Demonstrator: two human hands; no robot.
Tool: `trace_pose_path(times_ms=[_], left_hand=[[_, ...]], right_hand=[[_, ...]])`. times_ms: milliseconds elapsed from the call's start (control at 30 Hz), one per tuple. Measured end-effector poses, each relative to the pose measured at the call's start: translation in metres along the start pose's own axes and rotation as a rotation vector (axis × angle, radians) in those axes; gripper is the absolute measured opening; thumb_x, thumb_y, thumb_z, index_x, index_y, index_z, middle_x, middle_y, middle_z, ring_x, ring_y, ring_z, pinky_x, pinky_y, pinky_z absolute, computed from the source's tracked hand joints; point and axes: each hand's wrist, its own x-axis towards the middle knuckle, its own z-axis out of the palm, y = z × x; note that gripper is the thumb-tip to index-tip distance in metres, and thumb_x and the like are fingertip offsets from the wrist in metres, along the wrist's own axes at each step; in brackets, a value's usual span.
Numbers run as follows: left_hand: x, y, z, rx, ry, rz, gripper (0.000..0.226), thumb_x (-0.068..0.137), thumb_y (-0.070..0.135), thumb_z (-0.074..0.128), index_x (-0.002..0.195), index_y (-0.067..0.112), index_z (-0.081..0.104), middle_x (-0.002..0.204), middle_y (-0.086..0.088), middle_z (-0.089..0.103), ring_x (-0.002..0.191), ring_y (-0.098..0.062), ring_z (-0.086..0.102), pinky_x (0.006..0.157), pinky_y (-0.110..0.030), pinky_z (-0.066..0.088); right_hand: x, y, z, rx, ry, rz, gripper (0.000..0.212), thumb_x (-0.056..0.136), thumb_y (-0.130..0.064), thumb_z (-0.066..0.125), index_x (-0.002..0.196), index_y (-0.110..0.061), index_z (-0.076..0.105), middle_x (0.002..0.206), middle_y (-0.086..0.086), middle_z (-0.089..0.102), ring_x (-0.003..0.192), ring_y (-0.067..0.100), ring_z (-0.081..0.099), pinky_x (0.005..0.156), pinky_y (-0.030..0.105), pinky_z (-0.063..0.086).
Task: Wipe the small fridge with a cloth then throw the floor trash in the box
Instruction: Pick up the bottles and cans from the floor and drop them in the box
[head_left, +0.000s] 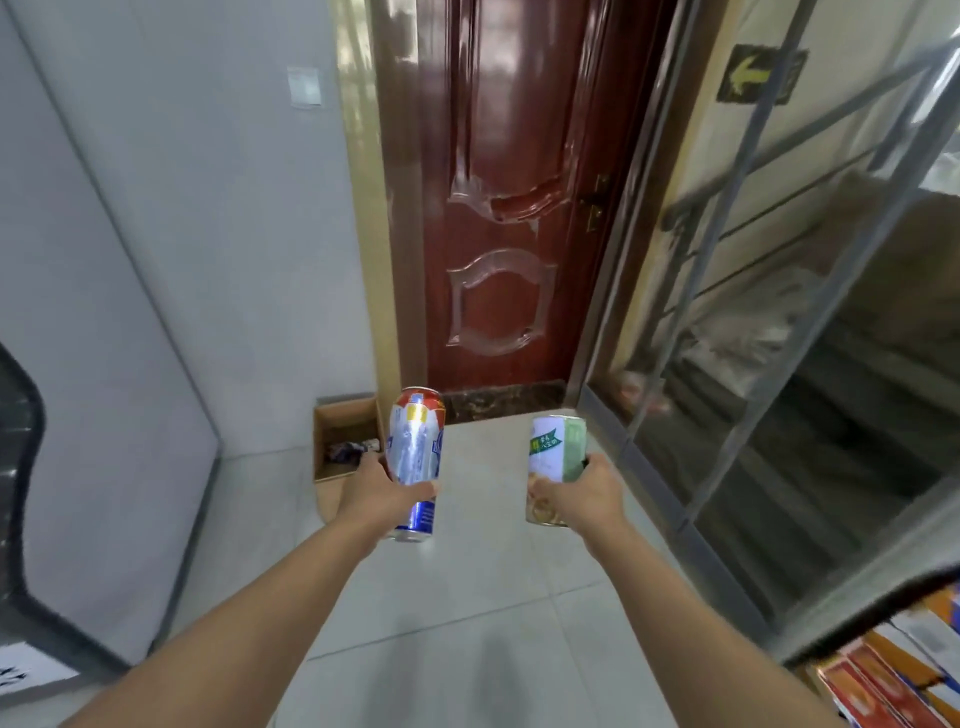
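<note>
My left hand (376, 493) grips a tall silver, blue and red drink can (415, 452), held upright above the floor. In my right hand (587, 493) is a shorter green and white tin can (553, 457), also upright. Both arms reach forward. An open cardboard box (343, 415) stands on the floor in the corner by the door frame, just left of and beyond the tall can, with some crumpled wrappers (345, 451) inside. The small fridge and the cloth are out of view.
A dark red wooden door (498, 208) is straight ahead, shut. A grey wall (156, 260) runs along the left. A glass partition with metal frame (727, 338) lines the right. Coloured cartons (893, 670) sit at bottom right. Light floor tiles (483, 597) lie underfoot.
</note>
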Motion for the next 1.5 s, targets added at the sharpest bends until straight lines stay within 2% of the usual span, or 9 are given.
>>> trace_pose_path(times_ms=[167, 333, 600, 833, 967, 1033, 1200, 1300, 1500], left_hand=[[0.084, 0.029, 0.031, -0.007, 0.026, -0.046, 0.071, 0.065, 0.035, 0.083, 0.12, 0.012, 0.043, 0.109, -0.004, 0.058, 0.088, -0.02, 0.06, 0.069, -0.03, 0.049], [0.182, 0.066, 0.055, -0.074, 0.052, -0.071, 0.071, 0.066, 0.03, 0.083, 0.121, 0.009, 0.044, 0.116, -0.009, 0.061, 0.095, -0.024, 0.063, 0.082, -0.036, 0.053], [0.301, 0.107, 0.067, -0.064, 0.163, -0.109, 0.066, 0.067, 0.034, 0.082, 0.122, 0.014, 0.049, 0.108, -0.002, 0.061, 0.086, -0.016, 0.059, 0.072, -0.026, 0.047], [0.393, 0.115, 0.073, -0.094, 0.363, -0.277, 0.06, 0.067, 0.037, 0.081, 0.109, 0.017, 0.044, 0.096, -0.002, 0.056, 0.074, -0.013, 0.057, 0.059, -0.025, 0.047], [0.432, 0.116, 0.07, -0.128, 0.492, -0.4, 0.069, 0.064, 0.038, 0.082, 0.118, 0.012, 0.047, 0.107, -0.008, 0.061, 0.089, -0.024, 0.061, 0.078, -0.037, 0.053], [0.445, 0.115, 0.071, -0.157, 0.531, -0.454, 0.072, 0.065, 0.038, 0.082, 0.121, 0.013, 0.046, 0.11, -0.01, 0.06, 0.093, -0.025, 0.06, 0.079, -0.038, 0.053], [0.469, 0.102, 0.075, -0.185, 0.643, -0.591, 0.07, 0.067, 0.042, 0.079, 0.121, 0.014, 0.044, 0.109, -0.008, 0.059, 0.088, -0.021, 0.059, 0.061, -0.025, 0.047], [0.488, 0.086, 0.071, -0.221, 0.715, -0.642, 0.07, 0.068, 0.042, 0.079, 0.122, 0.014, 0.043, 0.106, -0.005, 0.057, 0.087, -0.019, 0.058, 0.06, -0.023, 0.046], [0.537, 0.045, 0.056, -0.311, 0.752, -0.748, 0.069, 0.07, 0.042, 0.077, 0.122, 0.013, 0.042, 0.106, -0.007, 0.058, 0.085, -0.018, 0.059, 0.059, -0.023, 0.048]], right_hand=[[0.099, -0.023, 0.015, -0.035, -0.04, -0.028, 0.064, 0.069, -0.029, 0.08, 0.122, -0.011, 0.048, 0.114, 0.008, 0.062, 0.091, 0.021, 0.06, 0.072, 0.03, 0.051], [0.203, -0.058, 0.034, -0.071, -0.087, -0.021, 0.067, 0.07, -0.027, 0.08, 0.125, -0.011, 0.045, 0.117, 0.009, 0.06, 0.088, 0.019, 0.056, 0.069, 0.028, 0.047], [0.343, -0.117, 0.08, -0.146, -0.22, -0.1, 0.067, 0.069, -0.027, 0.08, 0.122, -0.006, 0.045, 0.118, 0.013, 0.06, 0.102, 0.028, 0.06, 0.078, 0.033, 0.05], [0.465, -0.166, 0.149, -0.191, -0.415, -0.213, 0.062, 0.063, -0.029, 0.082, 0.112, -0.009, 0.048, 0.11, 0.009, 0.064, 0.082, 0.022, 0.057, 0.069, 0.026, 0.044], [0.523, -0.197, 0.186, -0.268, -0.553, -0.292, 0.061, 0.064, -0.031, 0.082, 0.111, -0.009, 0.049, 0.109, 0.008, 0.063, 0.08, 0.021, 0.055, 0.067, 0.026, 0.042], [0.545, -0.209, 0.206, -0.287, -0.615, -0.338, 0.061, 0.064, -0.029, 0.082, 0.111, -0.009, 0.049, 0.109, 0.009, 0.063, 0.081, 0.022, 0.058, 0.068, 0.025, 0.043], [0.578, -0.23, 0.26, -0.337, -0.761, -0.422, 0.06, 0.063, -0.024, 0.085, 0.11, -0.007, 0.052, 0.108, 0.01, 0.065, 0.082, 0.022, 0.061, 0.062, 0.023, 0.049], [0.591, -0.242, 0.303, -0.373, -0.827, -0.45, 0.064, 0.062, -0.024, 0.084, 0.114, -0.006, 0.052, 0.109, 0.011, 0.065, 0.091, 0.025, 0.064, 0.076, 0.031, 0.053], [0.609, -0.259, 0.393, -0.486, -0.939, -0.495, 0.066, 0.064, -0.026, 0.083, 0.117, -0.004, 0.051, 0.109, 0.012, 0.064, 0.095, 0.028, 0.064, 0.083, 0.04, 0.054]])
